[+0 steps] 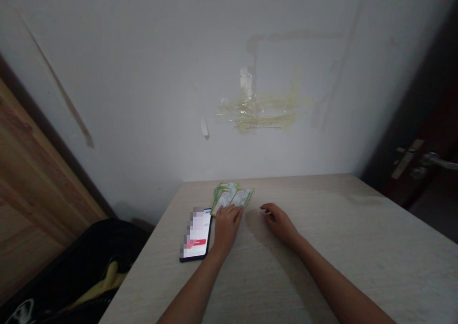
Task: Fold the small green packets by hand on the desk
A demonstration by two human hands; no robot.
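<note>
The green-edged cards (242, 198) are spread in loose, overlapping piles toward eleven o'clock on the table (329, 228). Their near edge is touched by the fingers of the left hand (226, 226), which are slightly bent; whether any card is gripped cannot be told. At four o'clock from the cards, the right hand (281, 223) is held half curled, with nothing seen in it. The handling is judged unfinished, since the cards are grouped but not squared up. The phone (198, 238) is laid at seven o'clock from them, its screen lit. The pale table is backed by a wall (150, 99) patched with clear tape (245, 110); a dark door (436, 195) is seen at two o'clock, wooden boards (26, 176) at ten.
</note>
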